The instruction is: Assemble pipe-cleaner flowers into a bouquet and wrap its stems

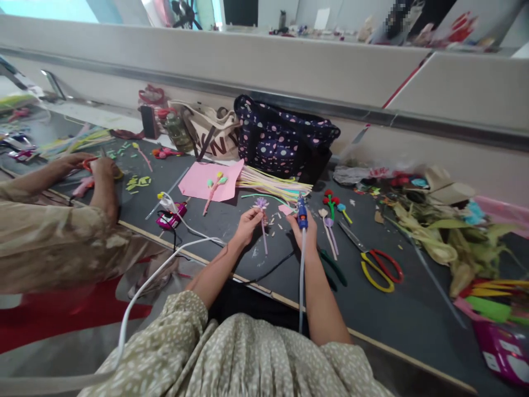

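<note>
A flat, dark grey worktop [397,314] with a pale edge is backed by a low off-white partition [248,60] bearing a metal rail; a black fan [185,14] is seen beyond it, far left. Near the worktop's middle, a purple, many-petalled flower [261,203] on a slim lilac stem is pinched between the closed fingertips of the left hand [247,226]. To its right, a blue glue gun [302,212] is gripped in the curled right hand [311,229]. On the far beige canvas bag [225,132], a large dark N can be read; neighbouring lettering cannot be made out.
</note>
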Available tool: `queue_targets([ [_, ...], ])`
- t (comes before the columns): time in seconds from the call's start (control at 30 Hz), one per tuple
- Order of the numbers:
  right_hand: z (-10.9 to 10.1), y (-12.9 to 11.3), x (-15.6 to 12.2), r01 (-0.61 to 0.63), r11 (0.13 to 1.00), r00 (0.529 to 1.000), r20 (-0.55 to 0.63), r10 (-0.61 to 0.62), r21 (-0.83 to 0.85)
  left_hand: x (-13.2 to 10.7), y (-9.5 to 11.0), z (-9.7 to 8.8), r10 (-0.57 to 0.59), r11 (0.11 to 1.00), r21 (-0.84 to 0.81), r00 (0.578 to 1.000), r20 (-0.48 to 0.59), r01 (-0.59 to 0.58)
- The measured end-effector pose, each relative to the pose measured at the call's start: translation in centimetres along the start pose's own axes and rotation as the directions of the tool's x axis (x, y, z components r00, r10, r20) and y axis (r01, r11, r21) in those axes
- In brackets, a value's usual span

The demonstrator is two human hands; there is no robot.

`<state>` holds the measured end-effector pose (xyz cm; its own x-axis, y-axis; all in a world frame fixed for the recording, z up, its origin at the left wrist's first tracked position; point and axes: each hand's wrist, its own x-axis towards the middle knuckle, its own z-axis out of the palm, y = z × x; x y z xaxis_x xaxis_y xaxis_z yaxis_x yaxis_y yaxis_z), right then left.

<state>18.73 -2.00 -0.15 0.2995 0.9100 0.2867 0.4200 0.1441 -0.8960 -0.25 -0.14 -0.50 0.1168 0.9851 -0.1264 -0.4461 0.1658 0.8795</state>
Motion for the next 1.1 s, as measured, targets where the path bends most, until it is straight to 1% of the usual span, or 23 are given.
queue_targets([
  [0.07,-0.2,0.1,0.6,-0.022,0.994,0.997,0.065,0.029,-0.108,-0.6,0.4,-0.3,-0.025,1.000,-0.018,0.999,-0.042,0.024],
  [0.13,-0.2,0.0,1.3,-0.013,0.985,0.995,0.100,0.031,-0.172,-1.3,0.8,-0.7,-0.036,0.999,-0.033,0.994,-0.102,0.033],
  [0.27,0.6,-0.5,2.5,0.045,0.976,0.988,0.153,-0.012,-0.213,-2.5,2.0,-1.8,0.014,0.999,-0.046,0.964,-0.264,-0.027],
  [0.37,1.3,-1.4,3.3,0.067,0.974,0.983,0.180,-0.028,-0.215,-2.9,3.2,-2.1,0.049,0.998,-0.029,0.956,-0.289,-0.060],
  [0.47,2.4,-2.5,4.3,0.086,0.972,0.984,0.169,-0.049,-0.219,-3.2,4.3,-1.6,0.099,0.994,-0.007,0.942,-0.322,-0.107],
  [0.53,3.7,-3.5,5.1,0.073,0.964,0.984,0.173,-0.029,-0.254,-3.6,5.0,-1.0,0.175,0.982,0.008,0.910,-0.375,-0.186],
  [0.6,5.3,-4.8,5.7,0.113,0.956,0.976,0.211,-0.055,-0.271,-4.5,5.7,-0.3,0.251,0.967,0.053,0.888,-0.385,-0.250],
  [0.63,6.3,-5.6,5.9,0.140,0.950,0.966,0.248,-0.069,-0.278,-5.1,6.2,0.1,0.289,0.957,0.082,0.882,-0.372,-0.280],
  [0.67,7.3,-6.4,6.0,0.179,0.940,0.946,0.314,-0.084,-0.290,-5.7,6.7,0.3,0.322,0.947,0.114,0.876,-0.359,-0.302],
  [0.73,9.4,-8.2,5.9,0.278,0.908,0.890,0.441,-0.119,-0.314,-7.1,7.7,0.6,0.361,0.931,0.177,0.871,-0.334,-0.319],
  [0.77,10.5,-9.0,5.7,0.338,0.886,0.848,0.510,-0.140,-0.318,-7.7,8.3,0.6,0.367,0.927,0.199,0.874,-0.319,-0.317],
  [0.8,11.5,-9.8,5.5,0.395,0.862,0.795,0.588,-0.148,-0.318,-8.3,8.8,0.6,0.366,0.928,0.196,0.877,-0.310,-0.318],
  [0.87,13.4,-10.9,4.8,0.460,0.812,0.714,0.693,-0.098,-0.359,-9.1,9.6,0.3,0.300,0.952,0.146,0.911,-0.282,-0.269],
  [0.93,15.1,-11.5,3.9,0.467,0.803,0.689,0.721,-0.068,-0.370,-9.7,10.0,-0.1,0.232,0.972,0.085,0.941,-0.247,-0.217],
  [1.0,16.6,-11.5,2.9,0.456,0.794,0.691,0.723,-0.031,-0.401,-9.9,9.8,-0.4,0.187,0.982,0.039,0.956,-0.225,-0.183],
  [1.1,18.1,-10.9,1.6,0.438,0.777,0.709,0.705,0.011,-0.452,-10.0,9.2,-0.4,0.109,0.993,-0.016,0.969,-0.223,-0.115],
])
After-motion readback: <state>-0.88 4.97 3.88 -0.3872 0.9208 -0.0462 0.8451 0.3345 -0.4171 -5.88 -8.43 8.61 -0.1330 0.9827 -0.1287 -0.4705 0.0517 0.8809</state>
